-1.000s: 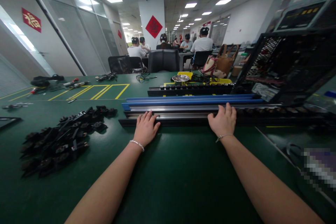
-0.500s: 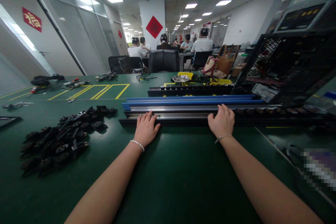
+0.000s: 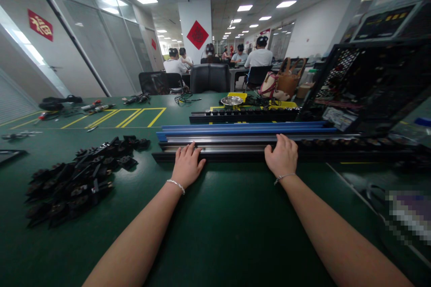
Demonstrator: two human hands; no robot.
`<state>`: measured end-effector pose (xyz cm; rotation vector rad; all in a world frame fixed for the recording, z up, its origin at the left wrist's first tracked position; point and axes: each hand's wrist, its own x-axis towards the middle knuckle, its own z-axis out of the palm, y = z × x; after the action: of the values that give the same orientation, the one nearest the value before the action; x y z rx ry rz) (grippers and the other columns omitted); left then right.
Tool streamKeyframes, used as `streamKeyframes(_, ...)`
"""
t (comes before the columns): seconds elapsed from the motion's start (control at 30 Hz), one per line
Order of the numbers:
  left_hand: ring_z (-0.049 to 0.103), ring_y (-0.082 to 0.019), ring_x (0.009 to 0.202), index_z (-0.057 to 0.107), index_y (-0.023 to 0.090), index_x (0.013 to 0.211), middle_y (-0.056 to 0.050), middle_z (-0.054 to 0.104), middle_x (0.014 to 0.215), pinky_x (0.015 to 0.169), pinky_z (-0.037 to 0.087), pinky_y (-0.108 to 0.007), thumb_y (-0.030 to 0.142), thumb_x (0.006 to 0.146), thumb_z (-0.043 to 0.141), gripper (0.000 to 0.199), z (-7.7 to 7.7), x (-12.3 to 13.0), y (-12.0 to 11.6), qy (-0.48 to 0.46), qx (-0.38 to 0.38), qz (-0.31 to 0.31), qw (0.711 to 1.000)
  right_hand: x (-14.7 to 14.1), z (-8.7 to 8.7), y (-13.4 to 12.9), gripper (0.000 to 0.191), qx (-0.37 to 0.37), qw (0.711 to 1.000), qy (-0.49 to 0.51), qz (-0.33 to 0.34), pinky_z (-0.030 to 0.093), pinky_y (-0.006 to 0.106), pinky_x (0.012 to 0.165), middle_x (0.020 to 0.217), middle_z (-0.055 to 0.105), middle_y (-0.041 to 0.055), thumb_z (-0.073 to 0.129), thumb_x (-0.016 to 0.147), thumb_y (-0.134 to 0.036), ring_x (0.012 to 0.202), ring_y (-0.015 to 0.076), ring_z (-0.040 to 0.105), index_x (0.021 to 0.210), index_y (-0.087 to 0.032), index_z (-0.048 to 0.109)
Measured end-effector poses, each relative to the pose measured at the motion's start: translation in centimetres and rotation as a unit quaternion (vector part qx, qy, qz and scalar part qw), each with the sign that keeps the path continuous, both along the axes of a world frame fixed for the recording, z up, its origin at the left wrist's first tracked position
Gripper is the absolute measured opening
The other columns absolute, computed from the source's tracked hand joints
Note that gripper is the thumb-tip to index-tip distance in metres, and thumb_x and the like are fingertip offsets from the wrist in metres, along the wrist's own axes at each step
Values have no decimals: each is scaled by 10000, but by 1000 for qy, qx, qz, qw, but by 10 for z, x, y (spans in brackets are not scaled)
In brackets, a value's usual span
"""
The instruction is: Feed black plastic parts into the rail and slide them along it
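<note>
Across the green table lies a long black rail (image 3: 232, 158) with a silver inner face, nearest to me. My left hand (image 3: 187, 164) rests on it toward its left end, fingers spread over the top. Farther right, my right hand (image 3: 283, 156) lies on the same rail, thumb apart and fingertips reaching over its far side, where they are partly hidden. Directly behind are another silver-and-black rail (image 3: 232, 138) and a blue rail (image 3: 242, 129), all running parallel. Small dark parts (image 3: 346, 142) sit in a row along the right stretch.
A heap of black parts (image 3: 77, 179) lies at left. Another black rail with a row of parts (image 3: 235, 117), a metal dish (image 3: 231, 100) and yellow trays (image 3: 283, 105) are behind. An open computer case (image 3: 363, 85) stands at right. Several people sit at far tables.
My right hand has slid very slightly to the left along the rail. My left hand and the rails look unmoved.
</note>
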<state>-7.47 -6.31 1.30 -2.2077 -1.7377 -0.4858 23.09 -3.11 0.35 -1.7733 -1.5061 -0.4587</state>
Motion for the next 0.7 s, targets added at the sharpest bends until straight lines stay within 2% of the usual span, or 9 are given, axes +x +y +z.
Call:
streamKeyframes(0.4, 460, -283, 1204, 527, 222, 1233, -110, 440, 1404, 1007, 329, -459, 403, 864, 443, 420, 3, 1, -1, 2, 1, -1, 1000, -9, 4, -5, 498, -21, 1000, 2, 10, 330, 460, 1006, 1279, 519, 185, 427, 807, -294, 1186, 301, 390, 1235, -49, 497)
streamKeyframes(0.7, 455, -279, 1203, 514, 223, 1243, -108, 432, 1410, 1008, 318, -450, 409, 865, 433, 428, 1, 0, -1, 11, 1, 2, 1000, -11, 2, -5, 485, -17, 1000, -3, 25, 344, 476, 982, 1278, 514, 186, 415, 817, -299, 1195, 304, 380, 1237, -69, 494)
